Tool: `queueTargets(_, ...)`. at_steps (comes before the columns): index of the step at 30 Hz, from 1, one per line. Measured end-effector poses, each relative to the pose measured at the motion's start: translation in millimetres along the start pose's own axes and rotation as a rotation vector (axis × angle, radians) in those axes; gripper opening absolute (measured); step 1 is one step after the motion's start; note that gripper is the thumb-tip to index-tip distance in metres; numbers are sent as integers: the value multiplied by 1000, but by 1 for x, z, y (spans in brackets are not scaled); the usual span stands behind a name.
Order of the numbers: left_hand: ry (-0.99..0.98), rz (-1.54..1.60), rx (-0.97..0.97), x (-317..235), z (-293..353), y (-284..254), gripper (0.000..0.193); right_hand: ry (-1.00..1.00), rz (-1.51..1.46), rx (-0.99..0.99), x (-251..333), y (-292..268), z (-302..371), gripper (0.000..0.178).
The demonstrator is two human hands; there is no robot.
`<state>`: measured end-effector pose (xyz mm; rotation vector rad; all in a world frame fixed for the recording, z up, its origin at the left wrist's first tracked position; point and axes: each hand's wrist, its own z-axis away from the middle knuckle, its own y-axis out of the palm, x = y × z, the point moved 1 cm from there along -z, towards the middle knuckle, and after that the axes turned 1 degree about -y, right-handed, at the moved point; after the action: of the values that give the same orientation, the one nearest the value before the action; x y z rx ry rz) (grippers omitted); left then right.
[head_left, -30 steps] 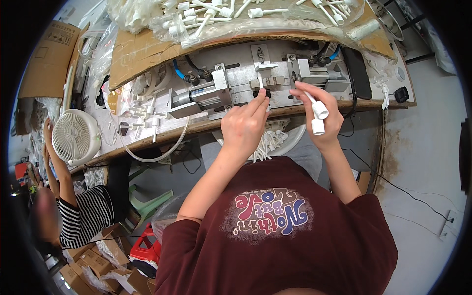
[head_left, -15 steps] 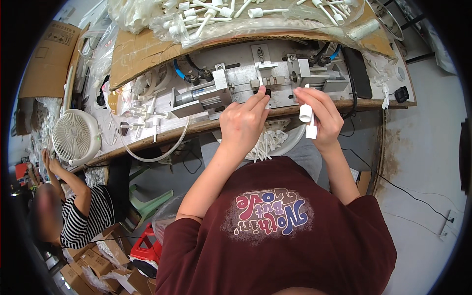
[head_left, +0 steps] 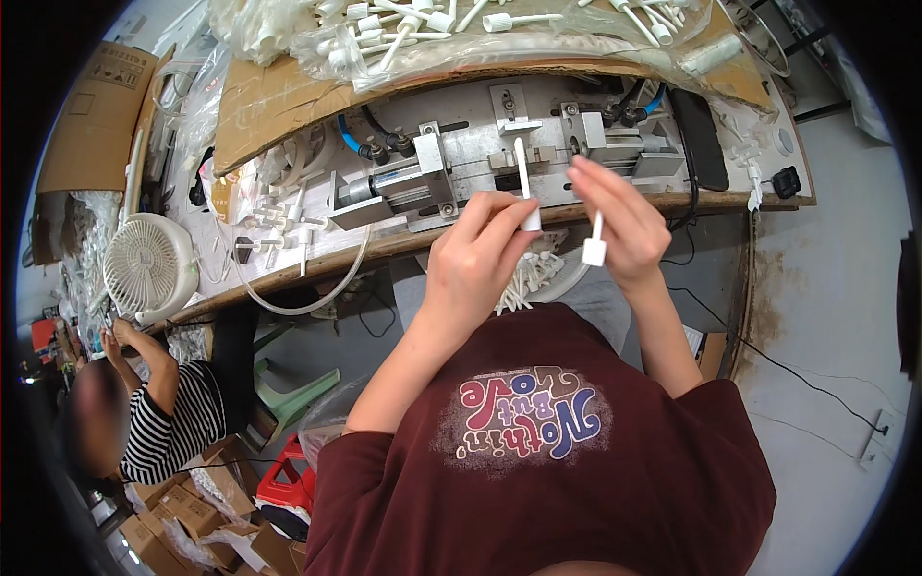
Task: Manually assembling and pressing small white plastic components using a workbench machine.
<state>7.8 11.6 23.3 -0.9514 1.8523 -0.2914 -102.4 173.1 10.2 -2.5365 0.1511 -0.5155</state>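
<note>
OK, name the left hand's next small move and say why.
Probably lower the white stick onto the small metal block: the left hand grips its wide end, and the stick crosses that block in this view, while the right hand holds another white piece.

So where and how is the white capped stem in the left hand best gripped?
Probably by the wider cap at its near end, pinched from the person's side and slightly left, where the left hand has it. The white capped stem points away over the metal fixture, so that hold should leave its slim shaft free.
</note>
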Motion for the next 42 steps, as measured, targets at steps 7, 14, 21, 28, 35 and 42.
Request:
queueTargets(7,93,-422,13,25,3,24,24,149,-308,82,13,-11,-2,84)
queueTargets(14,126,-386,100,21,-11,17,25,331,-560,-166,12,2,6,55)
queueTargets(21,64,-305,104,26,-9,15,26,250,-166,58,20,-9,0,32)
queueTargets(28,-41,-14,11,3,-37,-26,22,158,-94,136,16,3,-1,32)
queueTargets(35,47,27,-249,5,-68,-47,10,39,75,275,13,35,8,25)
queueTargets(42,170,-232,-328,17,-127,-25,15,26,166,336,13,45,0,28)
